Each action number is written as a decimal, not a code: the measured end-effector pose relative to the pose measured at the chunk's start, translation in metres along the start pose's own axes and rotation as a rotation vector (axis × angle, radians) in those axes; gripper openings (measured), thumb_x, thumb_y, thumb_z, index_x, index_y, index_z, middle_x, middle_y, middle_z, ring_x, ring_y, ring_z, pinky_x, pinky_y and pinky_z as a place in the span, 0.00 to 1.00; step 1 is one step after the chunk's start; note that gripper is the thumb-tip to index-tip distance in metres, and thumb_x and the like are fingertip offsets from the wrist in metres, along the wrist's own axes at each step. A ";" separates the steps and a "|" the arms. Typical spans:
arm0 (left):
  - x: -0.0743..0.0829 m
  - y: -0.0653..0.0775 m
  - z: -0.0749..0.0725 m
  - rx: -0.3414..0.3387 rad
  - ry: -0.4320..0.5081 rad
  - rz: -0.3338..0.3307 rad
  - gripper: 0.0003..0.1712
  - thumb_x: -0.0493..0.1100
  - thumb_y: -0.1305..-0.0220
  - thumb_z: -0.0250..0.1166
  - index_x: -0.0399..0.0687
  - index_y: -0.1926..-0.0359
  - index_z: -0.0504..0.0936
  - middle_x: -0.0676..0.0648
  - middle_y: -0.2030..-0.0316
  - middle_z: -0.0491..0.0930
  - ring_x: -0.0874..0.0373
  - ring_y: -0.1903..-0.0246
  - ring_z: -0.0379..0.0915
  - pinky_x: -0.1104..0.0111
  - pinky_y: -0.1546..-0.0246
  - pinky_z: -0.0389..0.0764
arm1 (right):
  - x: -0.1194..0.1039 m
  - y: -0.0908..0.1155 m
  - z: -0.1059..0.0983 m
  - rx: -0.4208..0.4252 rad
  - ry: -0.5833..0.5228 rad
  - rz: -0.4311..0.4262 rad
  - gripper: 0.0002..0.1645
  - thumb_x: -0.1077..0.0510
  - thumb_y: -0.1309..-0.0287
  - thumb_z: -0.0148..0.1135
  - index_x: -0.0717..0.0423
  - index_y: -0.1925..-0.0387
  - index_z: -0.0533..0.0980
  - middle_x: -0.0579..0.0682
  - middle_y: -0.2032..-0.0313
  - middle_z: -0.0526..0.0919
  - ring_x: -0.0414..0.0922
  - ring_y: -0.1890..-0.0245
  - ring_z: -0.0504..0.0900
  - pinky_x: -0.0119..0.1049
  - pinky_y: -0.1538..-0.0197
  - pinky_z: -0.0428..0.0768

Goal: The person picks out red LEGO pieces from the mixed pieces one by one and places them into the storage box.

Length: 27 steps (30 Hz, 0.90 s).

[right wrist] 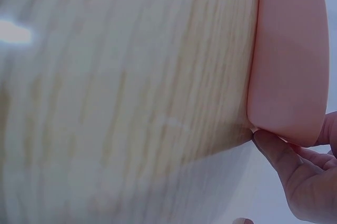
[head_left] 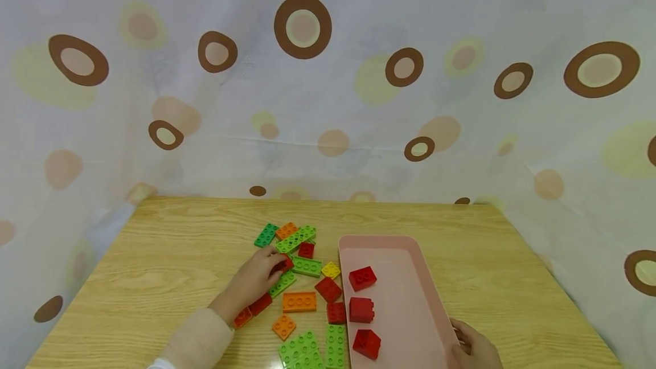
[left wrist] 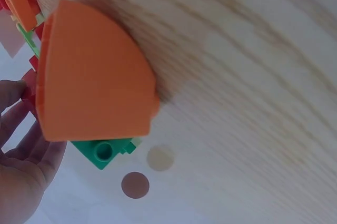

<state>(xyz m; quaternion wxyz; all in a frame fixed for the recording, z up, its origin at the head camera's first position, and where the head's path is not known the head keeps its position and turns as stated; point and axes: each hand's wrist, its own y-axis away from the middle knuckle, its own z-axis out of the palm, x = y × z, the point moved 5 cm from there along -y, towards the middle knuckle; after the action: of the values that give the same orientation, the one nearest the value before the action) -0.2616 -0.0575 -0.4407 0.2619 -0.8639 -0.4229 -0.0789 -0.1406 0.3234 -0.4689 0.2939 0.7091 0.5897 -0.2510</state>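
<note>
My left hand (head_left: 256, 275) is among the loose toy bricks and pinches a red brick (head_left: 287, 263) between thumb and fingers. In the left wrist view the fingers (left wrist: 46, 153) are around that red brick, partly hidden behind a large orange brick (left wrist: 100, 76). At the right, my right hand (head_left: 476, 347) grips the side rim of a pink tray (head_left: 405, 300). The right wrist view shows thumb and fingers (right wrist: 274, 147) on either side of the tray's wall. Along the tray's left side lie three red bricks, one of them a farther brick (head_left: 363, 278).
Light green plates (head_left: 302, 352) and an orange plate (head_left: 299, 302) lie left of the tray. A yellow brick (head_left: 331, 270) and red bricks (head_left: 328, 289) sit close to its left wall. Farther back is a dark green plate (head_left: 266, 235). A patterned curtain (head_left: 328, 101) borders the wooden table (head_left: 179, 244).
</note>
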 end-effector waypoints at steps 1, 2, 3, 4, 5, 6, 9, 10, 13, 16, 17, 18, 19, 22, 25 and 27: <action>0.001 -0.001 0.000 0.005 0.000 0.006 0.12 0.34 0.50 0.63 0.38 0.61 0.77 0.46 0.65 0.71 0.57 0.66 0.68 0.68 0.68 0.75 | 0.000 0.000 0.000 -0.002 0.002 0.005 0.26 0.71 0.57 0.52 0.74 0.50 0.65 0.66 0.61 0.78 0.49 0.67 0.79 0.38 0.65 0.78; 0.002 -0.001 0.000 0.007 0.000 0.013 0.12 0.34 0.50 0.62 0.38 0.61 0.77 0.46 0.65 0.71 0.57 0.66 0.68 0.68 0.68 0.75 | 0.000 0.000 0.000 -0.002 0.002 0.009 0.26 0.71 0.57 0.52 0.74 0.50 0.65 0.66 0.61 0.78 0.50 0.67 0.79 0.39 0.64 0.78; 0.003 -0.002 0.000 0.011 -0.002 0.019 0.12 0.34 0.50 0.63 0.38 0.61 0.77 0.45 0.65 0.71 0.57 0.66 0.69 0.67 0.68 0.75 | -0.001 0.000 -0.001 -0.003 0.004 0.012 0.27 0.71 0.57 0.52 0.74 0.50 0.65 0.66 0.61 0.78 0.50 0.67 0.79 0.39 0.64 0.78; 0.005 -0.003 0.000 0.014 -0.004 0.024 0.12 0.34 0.50 0.63 0.39 0.61 0.77 0.45 0.65 0.71 0.56 0.66 0.69 0.67 0.68 0.75 | -0.001 0.000 -0.001 -0.003 0.007 0.015 0.27 0.71 0.57 0.52 0.74 0.50 0.65 0.66 0.61 0.78 0.50 0.67 0.79 0.40 0.64 0.78; 0.006 -0.003 0.000 0.016 -0.006 0.030 0.12 0.34 0.50 0.63 0.39 0.61 0.77 0.45 0.65 0.71 0.56 0.66 0.69 0.67 0.68 0.76 | -0.001 0.000 -0.001 -0.005 0.009 0.015 0.27 0.71 0.57 0.52 0.74 0.50 0.65 0.66 0.61 0.78 0.50 0.67 0.79 0.40 0.64 0.78; 0.007 -0.004 0.001 0.016 -0.008 0.034 0.12 0.34 0.50 0.63 0.39 0.61 0.77 0.44 0.65 0.72 0.55 0.66 0.69 0.66 0.67 0.76 | -0.001 0.001 -0.001 -0.006 0.011 0.017 0.27 0.71 0.57 0.52 0.74 0.50 0.65 0.66 0.61 0.78 0.50 0.67 0.79 0.40 0.64 0.78; 0.008 -0.005 0.002 0.000 -0.011 0.035 0.12 0.35 0.49 0.63 0.39 0.60 0.77 0.44 0.64 0.72 0.55 0.65 0.69 0.66 0.66 0.76 | -0.001 0.000 -0.001 -0.005 0.012 0.016 0.26 0.71 0.57 0.52 0.74 0.50 0.65 0.66 0.61 0.78 0.49 0.68 0.79 0.39 0.65 0.78; 0.009 -0.005 0.003 -0.006 -0.013 0.033 0.12 0.35 0.49 0.63 0.39 0.60 0.77 0.44 0.63 0.71 0.55 0.64 0.69 0.66 0.66 0.76 | -0.001 0.000 -0.001 -0.006 0.010 0.014 0.26 0.71 0.57 0.52 0.74 0.50 0.65 0.66 0.61 0.78 0.49 0.68 0.79 0.39 0.65 0.78; 0.010 -0.006 0.005 -0.018 -0.015 0.032 0.12 0.35 0.49 0.62 0.39 0.60 0.77 0.44 0.63 0.71 0.55 0.64 0.69 0.66 0.66 0.75 | 0.000 0.000 -0.001 0.001 0.007 0.008 0.26 0.71 0.57 0.52 0.74 0.50 0.65 0.66 0.61 0.78 0.48 0.68 0.79 0.38 0.65 0.78; 0.012 -0.007 0.005 -0.019 -0.021 0.045 0.12 0.35 0.48 0.62 0.39 0.60 0.77 0.44 0.64 0.71 0.55 0.65 0.68 0.67 0.67 0.75 | 0.000 0.000 -0.001 0.007 0.002 0.000 0.26 0.71 0.57 0.52 0.74 0.51 0.65 0.66 0.62 0.78 0.47 0.69 0.79 0.37 0.66 0.78; 0.013 -0.008 0.004 -0.017 -0.020 0.050 0.12 0.35 0.48 0.62 0.39 0.60 0.77 0.44 0.64 0.72 0.55 0.65 0.68 0.67 0.67 0.75 | 0.000 0.001 -0.001 0.010 0.002 0.005 0.27 0.71 0.57 0.53 0.74 0.51 0.65 0.65 0.62 0.78 0.48 0.69 0.79 0.37 0.65 0.78; 0.014 -0.008 0.004 -0.017 -0.021 0.053 0.12 0.35 0.48 0.62 0.39 0.60 0.77 0.44 0.64 0.72 0.55 0.65 0.68 0.66 0.67 0.75 | 0.001 0.001 -0.001 0.011 0.000 0.009 0.27 0.71 0.57 0.53 0.74 0.50 0.65 0.65 0.62 0.78 0.48 0.68 0.79 0.38 0.65 0.78; 0.015 -0.009 0.004 -0.019 -0.023 0.056 0.12 0.35 0.48 0.62 0.40 0.60 0.77 0.44 0.63 0.72 0.55 0.64 0.69 0.66 0.66 0.75 | 0.001 0.001 -0.001 0.009 -0.001 0.013 0.27 0.71 0.57 0.53 0.74 0.50 0.65 0.65 0.62 0.78 0.49 0.67 0.79 0.38 0.64 0.78; 0.020 -0.012 0.003 -0.023 -0.017 0.071 0.12 0.35 0.48 0.62 0.39 0.59 0.77 0.43 0.62 0.73 0.53 0.63 0.69 0.64 0.63 0.75 | 0.001 0.001 0.000 0.004 -0.003 0.025 0.27 0.71 0.58 0.52 0.74 0.50 0.64 0.66 0.61 0.78 0.51 0.65 0.79 0.40 0.63 0.77; 0.025 -0.014 0.003 -0.032 -0.017 0.088 0.13 0.36 0.48 0.62 0.39 0.59 0.77 0.42 0.61 0.73 0.52 0.62 0.69 0.64 0.63 0.75 | 0.001 0.001 0.000 0.004 -0.002 0.024 0.27 0.70 0.57 0.52 0.74 0.50 0.65 0.66 0.61 0.78 0.51 0.65 0.78 0.41 0.63 0.77; 0.027 -0.015 0.004 -0.031 -0.016 0.096 0.13 0.36 0.47 0.62 0.39 0.59 0.77 0.42 0.61 0.73 0.53 0.62 0.70 0.65 0.63 0.75 | 0.001 0.001 0.000 0.008 -0.003 0.021 0.27 0.71 0.57 0.52 0.74 0.50 0.65 0.66 0.61 0.78 0.51 0.66 0.79 0.41 0.64 0.78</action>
<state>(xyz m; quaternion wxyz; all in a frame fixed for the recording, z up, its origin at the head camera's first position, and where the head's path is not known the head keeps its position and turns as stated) -0.2569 -0.0291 -0.4287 0.2484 -0.8877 -0.3819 -0.0660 -0.1394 0.3238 -0.4692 0.2947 0.7159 0.5809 -0.2514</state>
